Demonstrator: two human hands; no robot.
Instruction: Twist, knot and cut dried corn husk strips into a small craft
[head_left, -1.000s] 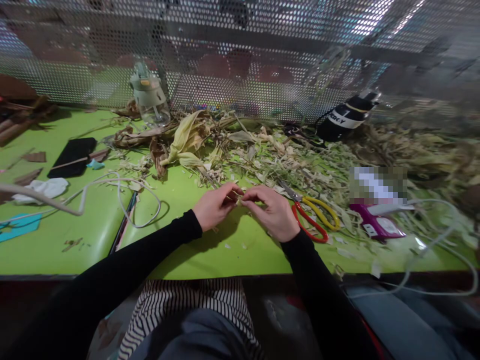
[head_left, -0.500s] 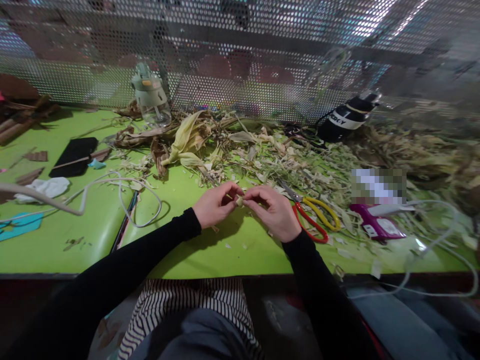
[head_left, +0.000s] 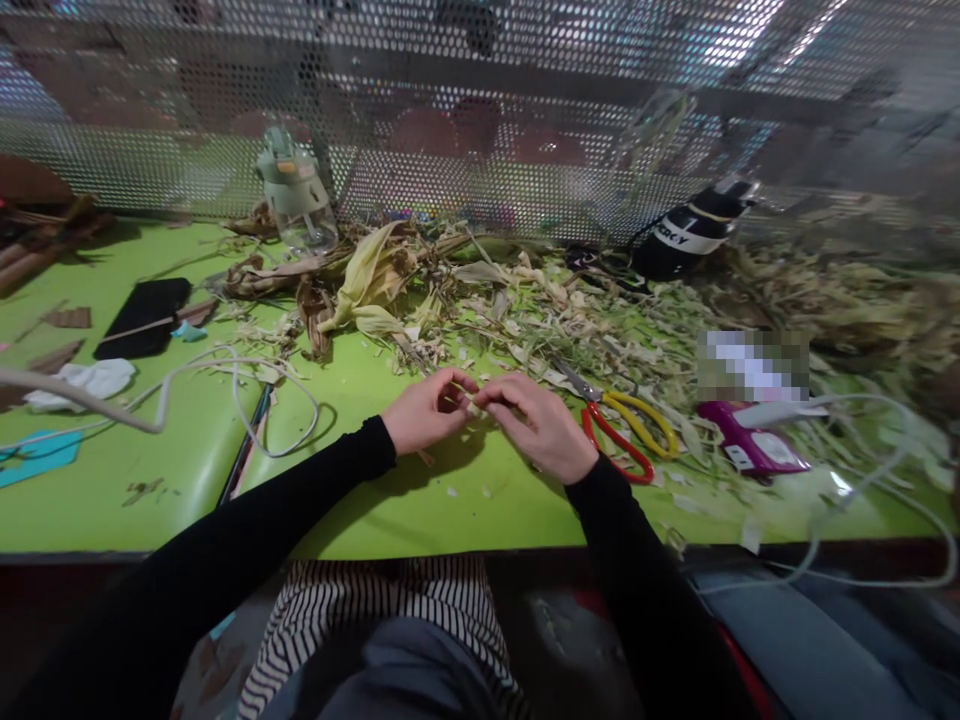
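Over the green tabletop (head_left: 360,530), my left hand (head_left: 426,412) and my right hand (head_left: 541,428) meet fingertip to fingertip. A small pale yellow-green piece of husk (head_left: 475,410) is pinched between them, mostly covered by the fingers. Both hands are closed, with thumb and forefinger pressed together. Just right of my right hand lies a pair of scissors (head_left: 634,425) with one red and one yellow handle. Behind my hands sits a pale yellow corn husk (head_left: 367,280) among dry leaves. Shredded husk scraps (head_left: 525,310) spread around it.
A clear drinking bottle (head_left: 300,200) and a black bottle (head_left: 686,235) stand near the perforated metal screen (head_left: 450,110). A phone (head_left: 142,318), crumpled tissue (head_left: 86,383) and white cable (head_left: 240,380) are at left. A purple packet (head_left: 754,440) lies at right.
My fingers have shifted slightly around the small husk piece, and less of it shows between them. The whole view has moved a little; the things on the table stay put.
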